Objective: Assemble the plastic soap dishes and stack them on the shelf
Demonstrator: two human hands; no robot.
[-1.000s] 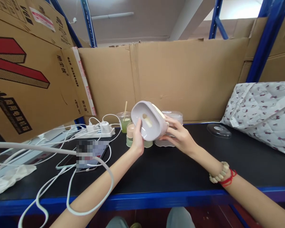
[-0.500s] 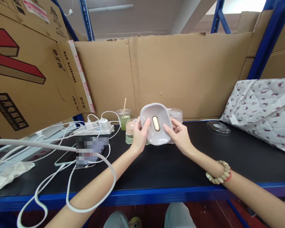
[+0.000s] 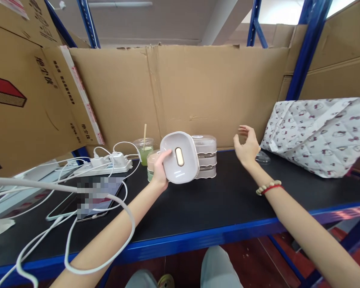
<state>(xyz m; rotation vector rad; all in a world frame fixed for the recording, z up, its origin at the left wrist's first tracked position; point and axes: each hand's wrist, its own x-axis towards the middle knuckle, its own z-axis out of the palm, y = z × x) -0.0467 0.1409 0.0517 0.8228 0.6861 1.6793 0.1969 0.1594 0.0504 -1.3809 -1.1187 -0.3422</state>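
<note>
Left hand (image 3: 159, 173) grips one pale lid (image 3: 179, 157); right hand (image 3: 246, 146) grip released; three stacked trays (image 3: 204, 157)

— Black worktop (image 3: 198, 204) edged in blue, bolted to blue steel uprights (image 3: 306, 48).
— Walled behind by flattened brown cardboard (image 3: 204, 88); printed carton (image 3: 21, 100) leaning at left (red stripe, black lettering).
— Overhead, pale ceiling with a slanting white beam (image 3: 219, 20); daylight showing at top right.
— Below the edge, dark reddish floor (image 3: 252, 264).
— On the right, quilted patterned cloth (image 3: 318, 132) heaped against the boxes.
</note>
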